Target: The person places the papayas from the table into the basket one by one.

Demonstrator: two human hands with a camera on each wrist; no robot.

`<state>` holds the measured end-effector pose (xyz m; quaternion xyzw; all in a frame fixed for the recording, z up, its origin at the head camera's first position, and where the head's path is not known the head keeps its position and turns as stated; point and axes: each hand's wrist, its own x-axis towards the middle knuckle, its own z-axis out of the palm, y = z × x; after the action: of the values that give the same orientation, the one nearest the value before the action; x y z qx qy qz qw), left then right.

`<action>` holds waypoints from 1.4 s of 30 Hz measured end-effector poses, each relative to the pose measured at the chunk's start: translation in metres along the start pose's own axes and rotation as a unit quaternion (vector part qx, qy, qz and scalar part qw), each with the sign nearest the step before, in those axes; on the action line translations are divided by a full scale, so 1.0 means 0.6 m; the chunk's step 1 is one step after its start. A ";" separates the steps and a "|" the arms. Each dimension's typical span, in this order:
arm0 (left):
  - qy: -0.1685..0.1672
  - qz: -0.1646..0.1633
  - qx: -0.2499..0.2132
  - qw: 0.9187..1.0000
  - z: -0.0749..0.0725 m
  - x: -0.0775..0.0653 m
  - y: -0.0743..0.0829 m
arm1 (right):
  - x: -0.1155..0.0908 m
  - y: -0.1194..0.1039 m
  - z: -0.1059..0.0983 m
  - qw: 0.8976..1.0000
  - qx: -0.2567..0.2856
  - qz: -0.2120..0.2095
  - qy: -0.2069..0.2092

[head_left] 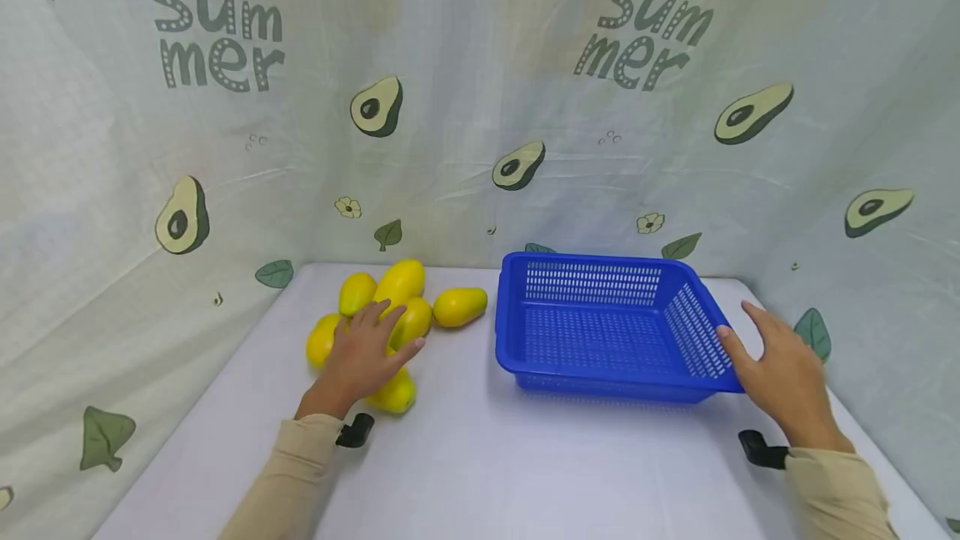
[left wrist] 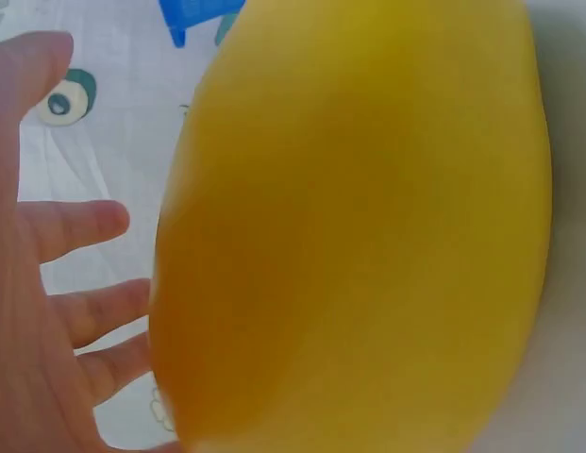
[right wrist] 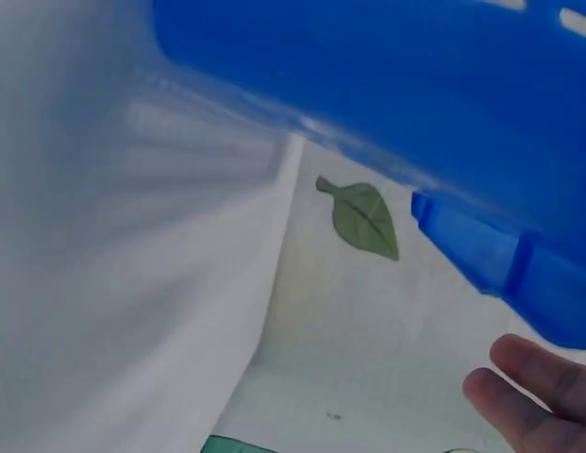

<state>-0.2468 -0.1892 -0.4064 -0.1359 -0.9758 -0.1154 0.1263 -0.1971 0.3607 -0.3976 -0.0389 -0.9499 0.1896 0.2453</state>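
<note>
On the left of the white tabletop (head_left: 510,473), I see a bunch of yellow fruits (head_left: 401,282), shaped like mangoes, lying close together. The left hand (head_left: 362,357) is right over them, its fingers spread wide. It has hold of no fruit, and I cannot tell if it touches one. Just to the right of the bunch, one more yellow fruit (head_left: 460,307) lies on its side. Next I see a blue plastic basket (head_left: 611,382) full of little holes, its top facing up. On the far right, the right hand (head_left: 783,373) is wide open with its thumb at the basket's edge. Its fingers reach out straight and do not wrap around the basket. I cannot tell if the thumb presses on it.
</note>
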 end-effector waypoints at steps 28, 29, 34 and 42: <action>0.109 0.010 -0.198 0.974 0.031 -0.026 0.022 | -0.060 -0.115 0.059 0.975 0.042 -0.179 0.126; 0.109 0.004 -0.204 0.973 0.029 -0.027 0.019 | -0.063 -0.117 0.061 0.974 0.042 -0.183 0.126; 0.125 -0.007 -0.233 0.964 0.023 -0.036 0.006 | -0.079 -0.123 0.071 0.971 0.039 -0.202 0.122; 0.186 -0.001 -0.254 0.949 0.020 -0.050 -0.013 | -0.087 -0.130 0.083 0.977 -0.003 -0.193 0.094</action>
<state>-0.2238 -0.2007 -0.4279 -0.1388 -0.8736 -0.3829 0.2662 -0.1737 0.2628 -0.4319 0.1267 -0.9127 0.1313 0.3657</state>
